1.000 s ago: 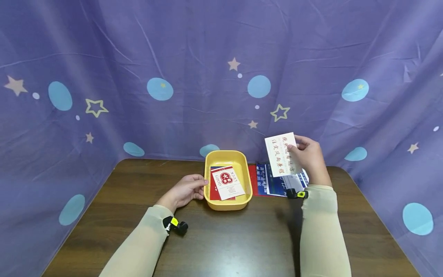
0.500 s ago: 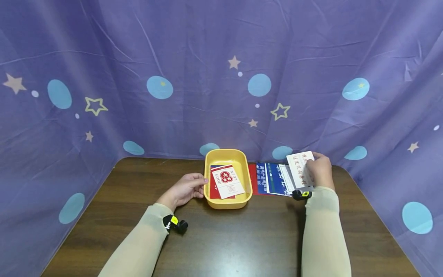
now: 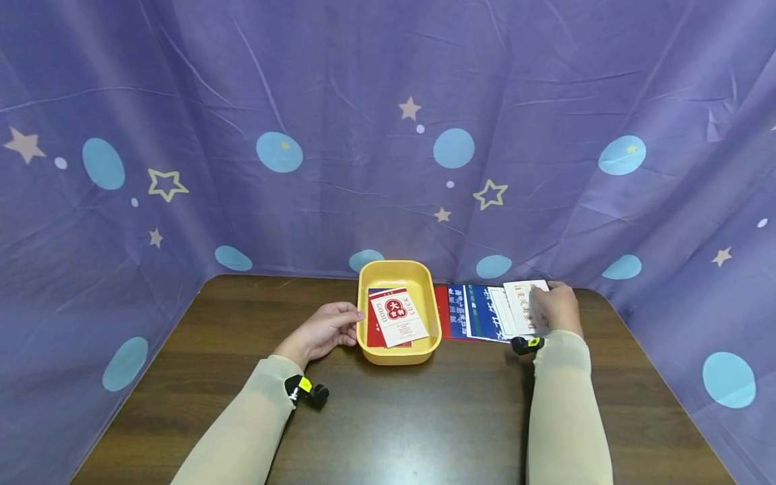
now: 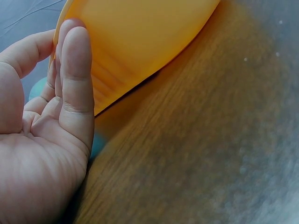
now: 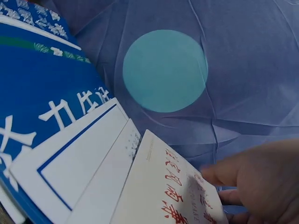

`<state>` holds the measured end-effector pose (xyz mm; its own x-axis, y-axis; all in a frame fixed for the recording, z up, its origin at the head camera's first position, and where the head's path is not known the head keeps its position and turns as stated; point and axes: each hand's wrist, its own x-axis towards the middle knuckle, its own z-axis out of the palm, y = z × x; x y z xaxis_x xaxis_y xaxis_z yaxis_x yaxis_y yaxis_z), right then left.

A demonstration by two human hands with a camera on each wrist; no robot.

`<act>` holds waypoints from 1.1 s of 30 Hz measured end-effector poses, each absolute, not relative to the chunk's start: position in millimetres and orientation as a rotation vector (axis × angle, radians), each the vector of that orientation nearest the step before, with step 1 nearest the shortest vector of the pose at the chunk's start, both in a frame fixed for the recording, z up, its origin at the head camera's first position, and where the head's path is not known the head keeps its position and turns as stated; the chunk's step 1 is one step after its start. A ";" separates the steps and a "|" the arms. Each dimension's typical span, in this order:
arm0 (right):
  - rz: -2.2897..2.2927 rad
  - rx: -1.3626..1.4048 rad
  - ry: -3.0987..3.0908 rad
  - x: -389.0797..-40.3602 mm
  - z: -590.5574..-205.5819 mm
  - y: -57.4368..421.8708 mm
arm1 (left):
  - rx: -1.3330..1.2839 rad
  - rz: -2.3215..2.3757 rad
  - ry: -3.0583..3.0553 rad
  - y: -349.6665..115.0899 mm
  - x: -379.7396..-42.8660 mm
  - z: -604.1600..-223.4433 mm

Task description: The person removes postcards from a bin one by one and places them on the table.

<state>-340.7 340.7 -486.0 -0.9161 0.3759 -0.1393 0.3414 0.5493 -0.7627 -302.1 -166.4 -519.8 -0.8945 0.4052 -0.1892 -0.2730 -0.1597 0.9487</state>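
Note:
My left hand [image 3: 327, 331] pinches the left rim of a yellow plastic tray [image 3: 397, 357], thumb on top and fingers outside. Inside the tray lie a white card [image 3: 401, 319] with a red "GOOD LUCK" emblem and a red-and-blue card [image 3: 375, 337] beneath it. To the tray's right, my right hand [image 3: 559, 310] holds the right edge of a white card with red characters [image 5: 163, 186], which lies flat at the right end of a row of overlapping cards. In that row are a blue card with white characters [image 3: 481, 315] and white cards with a blue border [image 5: 74, 158].
A brown wooden table [image 3: 376, 424] bears everything. Right behind its far edge hangs a purple curtain [image 3: 364, 135] with stars and blue dots. A red card [image 3: 443, 312] at the row's left end touches or sits close to the tray.
My right hand has carried the white card with red characters down and right, from above the row onto its right end. The left hand and tray stay where they were.

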 end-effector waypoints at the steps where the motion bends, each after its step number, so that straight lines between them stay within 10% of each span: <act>1: 1.354 -0.649 -2.736 -340.6 -486.8 340.3 | 0.151 2.098 1.680 -166.4 -302.1 -519.9; 33: 0.802 -0.581 -3.062 -338.2 -485.6 327.7 | 0.157 2.088 1.689 -165.7 -301.2 -518.2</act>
<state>-338.2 327.7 -485.6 -0.9321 0.3240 -0.1622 0.3619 0.8109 -0.4599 -301.2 -165.7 -518.2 -0.8934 0.4080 -0.1879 -0.2689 -0.1507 0.9513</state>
